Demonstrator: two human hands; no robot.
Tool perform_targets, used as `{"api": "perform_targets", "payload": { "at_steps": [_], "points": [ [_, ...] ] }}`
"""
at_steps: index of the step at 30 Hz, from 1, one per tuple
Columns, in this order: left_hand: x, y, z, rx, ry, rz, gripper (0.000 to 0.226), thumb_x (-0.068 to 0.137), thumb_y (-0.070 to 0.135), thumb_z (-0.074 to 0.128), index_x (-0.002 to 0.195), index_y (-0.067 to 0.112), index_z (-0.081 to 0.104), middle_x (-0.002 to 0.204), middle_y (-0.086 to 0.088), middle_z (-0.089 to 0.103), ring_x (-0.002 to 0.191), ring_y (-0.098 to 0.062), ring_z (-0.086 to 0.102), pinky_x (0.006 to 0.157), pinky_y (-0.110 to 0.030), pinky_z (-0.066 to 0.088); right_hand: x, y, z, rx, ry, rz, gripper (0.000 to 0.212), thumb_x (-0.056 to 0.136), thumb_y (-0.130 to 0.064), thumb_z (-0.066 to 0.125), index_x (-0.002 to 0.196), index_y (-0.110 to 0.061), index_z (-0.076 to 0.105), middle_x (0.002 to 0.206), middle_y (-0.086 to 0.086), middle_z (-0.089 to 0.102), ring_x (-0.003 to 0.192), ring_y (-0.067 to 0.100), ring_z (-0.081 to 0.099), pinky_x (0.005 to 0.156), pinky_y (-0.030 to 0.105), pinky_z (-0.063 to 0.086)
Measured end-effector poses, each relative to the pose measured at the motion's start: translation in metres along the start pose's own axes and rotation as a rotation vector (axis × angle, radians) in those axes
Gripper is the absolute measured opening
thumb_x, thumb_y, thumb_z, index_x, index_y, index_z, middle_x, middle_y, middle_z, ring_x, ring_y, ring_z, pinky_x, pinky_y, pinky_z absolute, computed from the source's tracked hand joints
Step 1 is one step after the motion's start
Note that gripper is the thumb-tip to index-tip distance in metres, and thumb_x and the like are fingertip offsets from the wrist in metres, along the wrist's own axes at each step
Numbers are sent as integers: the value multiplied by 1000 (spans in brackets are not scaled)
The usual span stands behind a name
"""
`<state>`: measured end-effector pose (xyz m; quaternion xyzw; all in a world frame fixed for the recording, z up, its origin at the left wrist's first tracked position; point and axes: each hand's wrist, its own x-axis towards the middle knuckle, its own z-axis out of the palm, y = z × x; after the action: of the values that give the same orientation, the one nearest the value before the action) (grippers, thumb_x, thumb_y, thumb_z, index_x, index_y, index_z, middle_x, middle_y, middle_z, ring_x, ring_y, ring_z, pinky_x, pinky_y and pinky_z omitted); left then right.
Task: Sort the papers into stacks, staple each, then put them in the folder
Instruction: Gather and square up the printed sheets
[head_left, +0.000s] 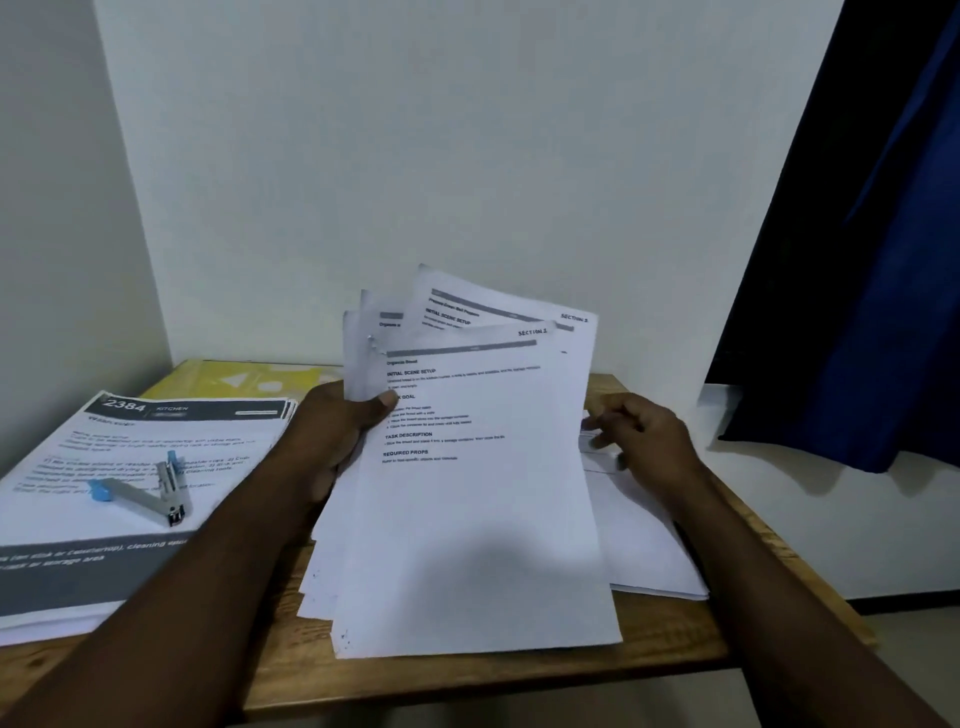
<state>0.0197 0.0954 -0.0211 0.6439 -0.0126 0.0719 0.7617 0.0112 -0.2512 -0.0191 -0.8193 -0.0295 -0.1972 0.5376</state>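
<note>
My left hand (340, 431) grips a fanned bunch of printed white papers (467, 493) at their left edge, thumb on the top sheet, holding them tilted above the wooden table (467, 675). My right hand (641, 434) reaches behind the bunch's right edge, its fingers curled over a flat pile of white sheets (649, 545) on the table; whether it pinches a sheet is hidden. On the left lies a stack of papers headed "2384 KITCHEN" (104, 493), with a grey and blue stapler (156, 491) swung open on top. A yellow folder (234, 379) lies behind that stack.
The table stands in a corner against white walls. A dark blue curtain (857, 260) hangs at the right over a white ledge (831, 519). The table's front edge is close to me.
</note>
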Motion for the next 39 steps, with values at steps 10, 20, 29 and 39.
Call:
{"api": "perform_targets", "payload": {
  "at_steps": [10,20,29,39],
  "points": [
    [4,-11,8,41,-62,-5,19,98,3,69,117,4,74,105,-9,82,93,-26,80,88,-41,60,-4,-8,5,491,-225,46,45,81,-47,73,95,-6,68,79,8,66,62,17,56,52,23,42],
    [2,-14,9,-23,-140,-67,26,101,0,62,125,3,71,117,-15,78,106,-36,76,96,-48,57,0,0,8,423,-167,118,29,103,-11,64,74,-11,67,66,9,60,57,19,49,53,23,43],
    [2,-13,6,-24,-131,-109,28,100,0,63,126,6,71,119,-17,78,109,-41,75,100,-54,57,0,-2,6,423,-131,152,26,100,-10,67,76,-9,60,65,1,64,53,13,52,50,23,40],
    [8,-13,1,10,-59,-94,31,100,-1,63,129,4,69,119,-18,77,109,-42,74,102,-58,55,14,15,0,577,115,281,21,99,-30,71,110,-13,66,113,11,77,101,32,71,97,59,55]
  ]
}}
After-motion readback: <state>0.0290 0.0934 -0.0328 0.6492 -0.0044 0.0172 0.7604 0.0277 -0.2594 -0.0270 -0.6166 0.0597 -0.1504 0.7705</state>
